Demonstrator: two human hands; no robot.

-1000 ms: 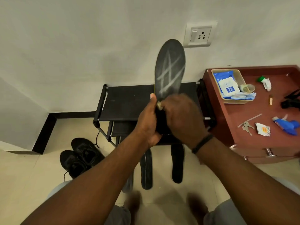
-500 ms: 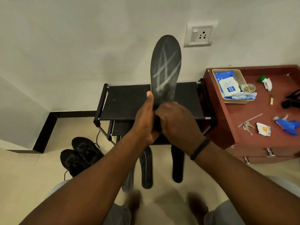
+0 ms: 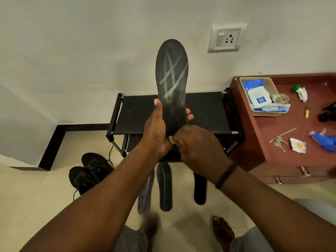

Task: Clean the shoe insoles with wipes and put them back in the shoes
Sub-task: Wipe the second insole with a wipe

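1. A black insole (image 3: 172,84) is held upright in front of the wall, toe end up, its lower half gripped by the left hand (image 3: 157,130): the thumb is laid along its left edge and the fingertips (image 3: 189,115) are wrapped round from behind to its right edge.
2. The right hand (image 3: 198,144) is curled against the heel end of the insole, just beside the left palm, and a small pale wad (image 3: 171,139), apparently a wipe, is pinched in it; most of the wad is hidden by the fingers.
3. Pale crossing streaks are seen on the insole's upper face.
4. Three more insoles (image 3: 165,186) lie on the floor below the hands, partly covered by the forearms; the leftmost is blurred.
5. A pair of black shoes (image 3: 91,171) stands on the floor to the left, beside a black rack (image 3: 138,113).
6. On a red-brown cabinet (image 3: 283,135) at right, a wipes pack (image 3: 259,96) lies in a tray (image 3: 272,84); "mee mee" is read on its label, the smaller print being illegible.
7. The cabinet is cut off at the right edge.
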